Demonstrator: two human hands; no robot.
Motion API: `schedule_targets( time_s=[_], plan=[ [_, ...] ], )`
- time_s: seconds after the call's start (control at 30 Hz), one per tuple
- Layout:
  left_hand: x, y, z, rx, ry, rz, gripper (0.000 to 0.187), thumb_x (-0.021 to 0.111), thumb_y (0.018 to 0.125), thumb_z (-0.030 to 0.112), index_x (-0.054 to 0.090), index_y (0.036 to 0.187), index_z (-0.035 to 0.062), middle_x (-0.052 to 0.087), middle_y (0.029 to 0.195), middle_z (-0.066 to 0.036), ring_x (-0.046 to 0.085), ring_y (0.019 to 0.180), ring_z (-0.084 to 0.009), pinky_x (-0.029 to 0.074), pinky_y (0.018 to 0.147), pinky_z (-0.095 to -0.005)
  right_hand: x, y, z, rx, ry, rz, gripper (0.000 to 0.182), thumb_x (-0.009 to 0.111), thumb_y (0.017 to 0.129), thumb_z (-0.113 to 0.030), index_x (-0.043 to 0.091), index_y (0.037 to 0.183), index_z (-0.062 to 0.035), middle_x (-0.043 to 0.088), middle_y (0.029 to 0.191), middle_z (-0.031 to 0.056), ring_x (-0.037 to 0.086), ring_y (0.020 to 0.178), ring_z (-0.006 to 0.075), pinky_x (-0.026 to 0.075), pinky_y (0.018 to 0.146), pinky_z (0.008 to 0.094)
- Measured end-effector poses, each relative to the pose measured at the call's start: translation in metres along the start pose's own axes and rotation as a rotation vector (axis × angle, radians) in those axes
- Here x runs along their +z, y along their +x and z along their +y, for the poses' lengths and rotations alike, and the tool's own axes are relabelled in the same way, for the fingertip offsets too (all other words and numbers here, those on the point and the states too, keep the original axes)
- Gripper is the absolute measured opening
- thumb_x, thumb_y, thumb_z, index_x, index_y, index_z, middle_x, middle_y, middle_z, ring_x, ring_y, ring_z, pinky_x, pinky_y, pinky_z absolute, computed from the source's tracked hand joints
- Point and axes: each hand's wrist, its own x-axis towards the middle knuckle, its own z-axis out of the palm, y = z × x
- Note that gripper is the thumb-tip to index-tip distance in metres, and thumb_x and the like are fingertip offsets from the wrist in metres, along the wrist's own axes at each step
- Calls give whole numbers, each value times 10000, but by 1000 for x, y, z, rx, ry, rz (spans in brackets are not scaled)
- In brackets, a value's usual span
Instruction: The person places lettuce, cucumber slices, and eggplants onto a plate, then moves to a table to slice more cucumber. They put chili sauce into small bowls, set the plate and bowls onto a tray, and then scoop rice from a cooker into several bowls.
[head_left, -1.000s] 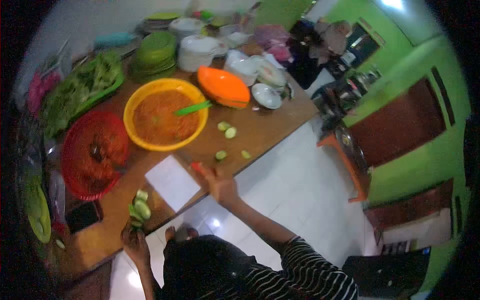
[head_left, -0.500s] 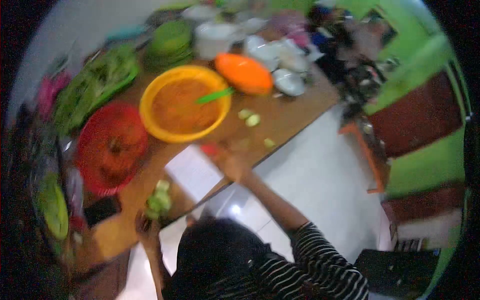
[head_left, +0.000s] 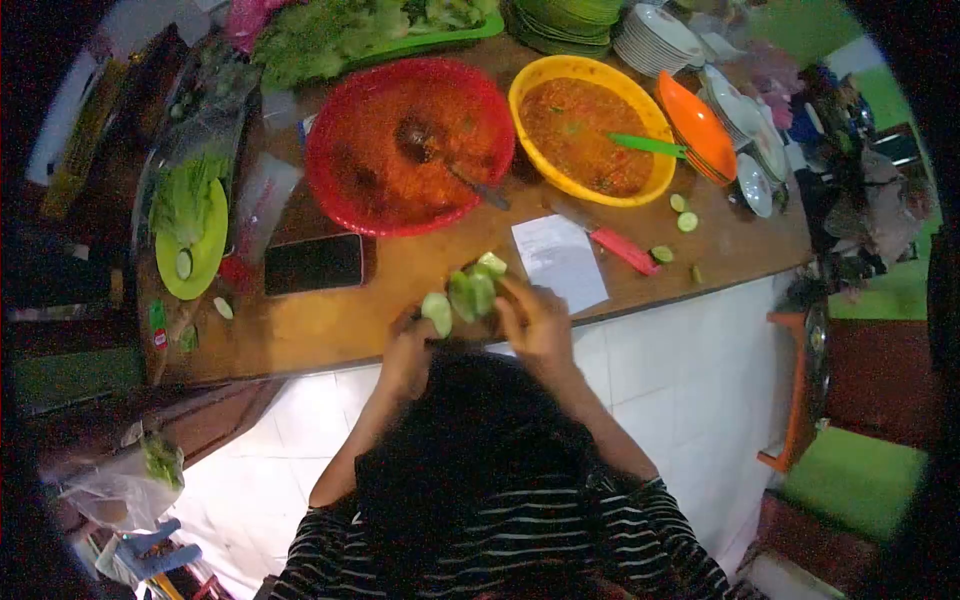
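Note:
Both hands are at the table's front edge around light-green cucumber slices. My left hand (head_left: 405, 355) is closed on a cucumber slice (head_left: 437, 313) with its pale face showing. Against a cluster of cucumber slices (head_left: 472, 295), my right hand (head_left: 540, 325) has its thumb and fingers pinched, slightly blurred. Just beyond the right hand lies a written sheet of paper (head_left: 560, 262). A knife with a red handle (head_left: 625, 250) rests at the sheet's right side. Further right are loose cucumber slices (head_left: 687, 221).
Behind the hands stand a red basin (head_left: 325, 165) of red sauce with a ladle (head_left: 475, 187) and a yellow bowl (head_left: 522, 120) with a green spoon (head_left: 645, 144). A phone (head_left: 315, 265) lies left. Orange dishes (head_left: 697, 130), stacked plates and lettuce (head_left: 340, 45) line the back.
The view has swung to the left and levelled. My right hand has left the red knife handle and come to the cucumber slices beside my left hand.

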Motion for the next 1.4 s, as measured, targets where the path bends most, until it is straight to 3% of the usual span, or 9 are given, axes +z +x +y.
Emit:
schedule_targets(
  time_s=[0.07,0.3,0.47,0.57,0.77,0.97,1.13,1.23,1.4],
  plan=[
    [5,-3,12,-91,-146,-106,386,548,717,17,493,1100,9,538,1015,-90,526,920,-162,426,795,-260,12,0,-11,-24,-68,43,289,595,741,-101,578,1025,-53,582,952,173,558,837,316,428,726,381],
    [0,31,-8,576,928,-30,453,674,695,116,469,1092,39,538,1044,-116,522,979,-221,417,868,-311,31,-3,4,12,213,105,409,575,705,-54,508,1108,-50,561,926,197,540,818,370,442,739,418],
    [-10,44,-9,498,1114,-95,501,720,671,180,479,1083,30,529,1054,-131,507,995,-235,408,879,-325,37,-10,2,115,304,136,427,598,682,-42,525,1103,-64,559,858,161,546,775,330,446,718,398],
    [-3,41,-4,441,1127,-116,506,740,656,200,490,1063,32,527,1053,-125,506,989,-227,410,877,-326,52,-17,19,148,312,108,438,598,691,9,535,1122,-38,569,844,105,567,741,183,464,629,258],
    [7,29,5,384,1111,-102,486,755,641,192,497,1025,43,535,1028,-106,521,951,-204,427,851,-319,40,-20,10,131,375,64,445,629,663,-42,514,1093,-39,551,833,129,540,763,290,440,695,367],
    [19,21,4,362,926,-21,431,759,620,141,518,961,34,573,916,-95,548,874,-189,446,778,-309,28,-12,15,39,430,32,389,641,694,-16,530,1066,-26,567,897,121,575,785,225,454,705,292],
    [27,17,4,313,1122,61,446,773,619,132,501,950,10,585,898,-101,556,850,-161,469,745,-303,26,-11,25,21,626,19,371,618,716,-59,528,1075,-39,578,864,138,569,783,284,452,699,357],
    [45,4,9,141,865,101,434,775,617,107,500,937,7,588,893,-91,557,841,-141,480,727,-279,7,-10,22,92,684,-86,346,610,739,-64,530,1075,-37,583,884,141,578,770,273,464,665,341],
    [42,-6,0,111,980,182,555,763,613,51,510,1103,-9,598,952,-87,560,862,-128,476,763,-261,-4,-8,27,59,710,-214,357,625,743,-38,534,1088,-43,578,884,114,592,743,181,481,642,269]
  ],
)
